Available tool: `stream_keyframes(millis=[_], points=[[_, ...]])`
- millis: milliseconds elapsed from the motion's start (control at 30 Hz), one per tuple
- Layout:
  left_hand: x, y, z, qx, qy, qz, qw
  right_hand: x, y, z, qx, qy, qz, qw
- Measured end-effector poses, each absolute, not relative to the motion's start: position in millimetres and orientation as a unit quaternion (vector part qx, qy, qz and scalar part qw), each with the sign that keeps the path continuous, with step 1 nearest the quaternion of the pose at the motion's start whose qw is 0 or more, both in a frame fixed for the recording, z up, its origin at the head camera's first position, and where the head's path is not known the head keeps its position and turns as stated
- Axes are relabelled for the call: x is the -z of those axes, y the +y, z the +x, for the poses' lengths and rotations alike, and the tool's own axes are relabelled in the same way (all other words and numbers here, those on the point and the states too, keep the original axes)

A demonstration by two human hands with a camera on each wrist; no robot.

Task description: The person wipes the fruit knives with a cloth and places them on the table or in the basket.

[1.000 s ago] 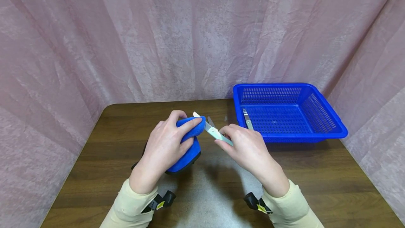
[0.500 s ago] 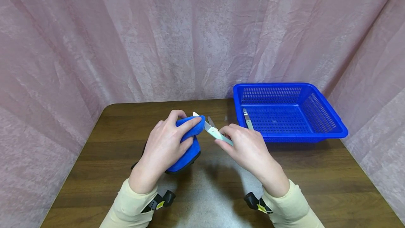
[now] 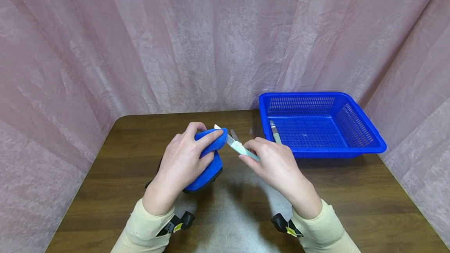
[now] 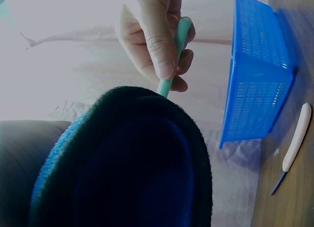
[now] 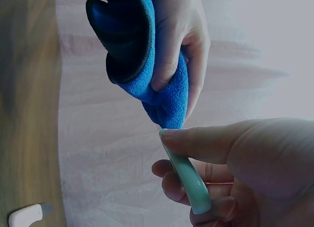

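Observation:
My left hand (image 3: pixel 188 155) pinches a folded blue cloth (image 3: pixel 205 175) with a black edge around the blade of a knife. The blade's pale tip sticks out beyond the cloth on the far side. My right hand (image 3: pixel 275 163) grips the knife's mint-green handle (image 3: pixel 246 152), thumb along one side and fingers curled round the other. In the right wrist view the cloth (image 5: pixel 171 97) hides nearly all of the blade, and the handle (image 5: pixel 189 183) points away from it. The cloth's loose part hangs below my left hand. Both hands are held above the table.
A blue plastic basket (image 3: pixel 321 153) stands at the back right, holding a slim metal-ended tool with a pale green handle (image 3: pixel 277 138). On the wooden table (image 3: pixel 116 167) lies a second knife with a pale handle (image 4: pixel 298 136), mostly behind my right hand in the head view. Curtains surround the table.
The cloth and my left fingers have shifted very slightly left along the blade. My right hand and the knife stay in place.

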State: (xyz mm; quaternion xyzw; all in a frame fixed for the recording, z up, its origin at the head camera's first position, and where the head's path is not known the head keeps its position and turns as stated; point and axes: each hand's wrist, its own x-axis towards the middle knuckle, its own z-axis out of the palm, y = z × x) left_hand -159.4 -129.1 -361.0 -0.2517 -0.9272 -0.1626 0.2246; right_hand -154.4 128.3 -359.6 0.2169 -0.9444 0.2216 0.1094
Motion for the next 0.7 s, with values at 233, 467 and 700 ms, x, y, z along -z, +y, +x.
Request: stream_keyframes(millis=[233,467,700], points=[[360.8,-131.4,-160.1,0.164,-0.927,-0.249,0.226,359.2,128.8,-153.9,-0.219,-0.943,0.220,0.116],[359.3,-134.6,-161.3,0.163,-0.933,-0.236,0.218,358.1,128.5,-153.3,-0.218,-0.942,0.224,0.120],[358.2,-137.5,-162.4,0.166,-0.935,-0.224,0.218,358.5,128.5,-153.6,-0.219,-0.943,0.223,0.115]])
